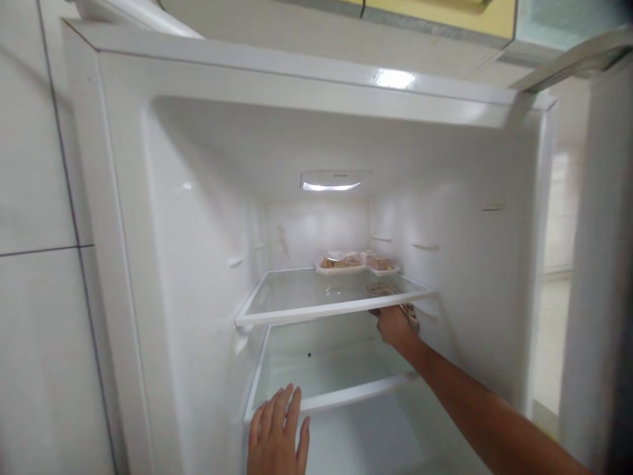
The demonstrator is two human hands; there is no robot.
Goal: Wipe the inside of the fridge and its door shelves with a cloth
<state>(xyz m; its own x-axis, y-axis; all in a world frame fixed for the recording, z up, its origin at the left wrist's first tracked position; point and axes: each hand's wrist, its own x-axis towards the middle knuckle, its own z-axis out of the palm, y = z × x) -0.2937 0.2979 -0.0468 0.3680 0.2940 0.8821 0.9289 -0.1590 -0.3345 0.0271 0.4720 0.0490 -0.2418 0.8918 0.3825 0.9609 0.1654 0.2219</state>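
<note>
I look into an open white fridge. My right hand reaches in under the upper glass shelf, closed on a patterned cloth pressed against the shelf's underside near its right front corner. My left hand is open, fingers stretched flat, resting on the front rail of the lower glass shelf. Two clear food trays with brownish contents sit at the back of the upper shelf.
The fridge's inner light glows in the ceiling. A white tiled wall runs along the left. The open fridge door stands at the right, with a bright floor beyond it.
</note>
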